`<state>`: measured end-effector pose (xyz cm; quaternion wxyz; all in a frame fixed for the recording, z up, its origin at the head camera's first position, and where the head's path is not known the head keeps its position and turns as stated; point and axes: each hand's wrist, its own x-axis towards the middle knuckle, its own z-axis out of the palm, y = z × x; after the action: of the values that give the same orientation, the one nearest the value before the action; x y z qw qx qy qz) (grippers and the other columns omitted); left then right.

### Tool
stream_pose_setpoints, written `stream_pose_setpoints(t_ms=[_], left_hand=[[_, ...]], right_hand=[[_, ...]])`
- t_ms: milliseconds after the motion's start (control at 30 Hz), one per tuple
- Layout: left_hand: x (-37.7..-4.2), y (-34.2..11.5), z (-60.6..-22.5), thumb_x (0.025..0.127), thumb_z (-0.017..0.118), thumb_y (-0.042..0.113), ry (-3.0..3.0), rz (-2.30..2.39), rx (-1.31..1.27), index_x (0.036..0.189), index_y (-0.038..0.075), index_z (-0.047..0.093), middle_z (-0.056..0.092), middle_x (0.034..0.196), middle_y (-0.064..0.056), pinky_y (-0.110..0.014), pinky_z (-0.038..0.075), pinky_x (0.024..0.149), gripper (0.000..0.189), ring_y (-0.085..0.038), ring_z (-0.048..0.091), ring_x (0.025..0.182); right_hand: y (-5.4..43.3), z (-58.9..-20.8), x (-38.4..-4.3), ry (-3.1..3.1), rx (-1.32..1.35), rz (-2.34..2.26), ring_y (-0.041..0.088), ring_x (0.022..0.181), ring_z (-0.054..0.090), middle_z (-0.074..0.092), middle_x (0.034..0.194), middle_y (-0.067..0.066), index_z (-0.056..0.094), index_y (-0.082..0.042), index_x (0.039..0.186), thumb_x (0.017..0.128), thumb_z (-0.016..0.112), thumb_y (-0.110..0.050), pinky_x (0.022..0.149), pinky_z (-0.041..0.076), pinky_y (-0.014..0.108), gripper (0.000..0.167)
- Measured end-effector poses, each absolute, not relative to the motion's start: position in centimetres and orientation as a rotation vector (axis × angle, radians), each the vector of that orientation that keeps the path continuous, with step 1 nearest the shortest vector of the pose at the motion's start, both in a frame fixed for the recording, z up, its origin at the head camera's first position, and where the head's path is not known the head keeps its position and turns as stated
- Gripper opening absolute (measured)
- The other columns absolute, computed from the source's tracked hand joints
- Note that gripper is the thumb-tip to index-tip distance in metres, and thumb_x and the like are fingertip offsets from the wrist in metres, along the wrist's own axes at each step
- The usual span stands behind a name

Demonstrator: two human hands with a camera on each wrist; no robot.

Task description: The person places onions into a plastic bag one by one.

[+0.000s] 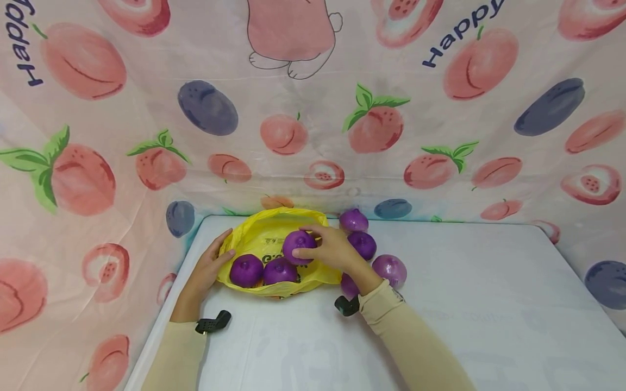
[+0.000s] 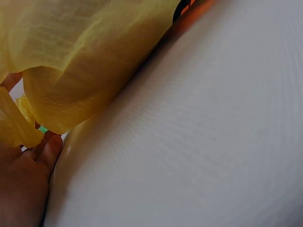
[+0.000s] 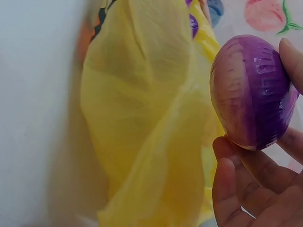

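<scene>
A yellow plastic bag (image 1: 264,228) lies with its mouth spread wide, and two purple onions, a left one (image 1: 246,270) and a right one (image 1: 280,271), sit inside it. My left hand (image 1: 207,266) holds the bag's left rim, thumb over the edge and fingers outside. In the left wrist view that hand (image 2: 28,179) is at the crumpled yellow plastic. Over the bag's mouth, my right hand (image 1: 332,248) grips another purple onion (image 1: 298,247) between thumb and fingers. The right wrist view shows this onion (image 3: 253,92), shiny, purple on one side and paler on the other.
More onions lie just right of the bag: one at the back (image 1: 354,220), a dark one (image 1: 362,245) and a paler one (image 1: 389,270). Another (image 1: 349,286) is partly hidden under my right wrist. The white table (image 1: 489,304) meets a fruit-printed cloth (image 1: 313,108) behind.
</scene>
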<state>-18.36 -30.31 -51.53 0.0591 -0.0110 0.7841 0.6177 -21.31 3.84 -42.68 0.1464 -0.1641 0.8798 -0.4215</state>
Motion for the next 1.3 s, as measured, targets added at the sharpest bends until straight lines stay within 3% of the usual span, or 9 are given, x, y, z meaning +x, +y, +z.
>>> stream_pose_setpoints(t_ms=[200,1300], left_hand=[[-18.5,-30.3,-51.8,0.105,0.056,0.025,2.373,1.885,-0.035,0.163,0.028,0.028,0.020,0.171,-0.002,-0.051,0.017,0.128,0.063,-0.026,0.016,0.158],[-18.5,-30.3,-51.7,0.105,0.056,0.023,2.378,1.883,-0.039,0.162,0.027,0.029,0.019,0.172,-0.004,-0.053,0.016,0.128,0.063,-0.029,0.014,0.159]], right_hand=[[3.6,-43.5,-21.3,2.543,-0.509,-1.193,0.027,0.124,0.063,0.067,0.135,0.006,0.060,-0.023,0.143,0.082,0.081,-0.054,0.106,0.053,0.044,0.071],[2.8,-45.4,-21.5,2.551,-0.606,-0.846,0.030,0.131,0.058,0.063,0.142,0.010,0.058,-0.016,0.145,0.082,0.083,-0.048,0.113,0.046,0.048,0.075]])
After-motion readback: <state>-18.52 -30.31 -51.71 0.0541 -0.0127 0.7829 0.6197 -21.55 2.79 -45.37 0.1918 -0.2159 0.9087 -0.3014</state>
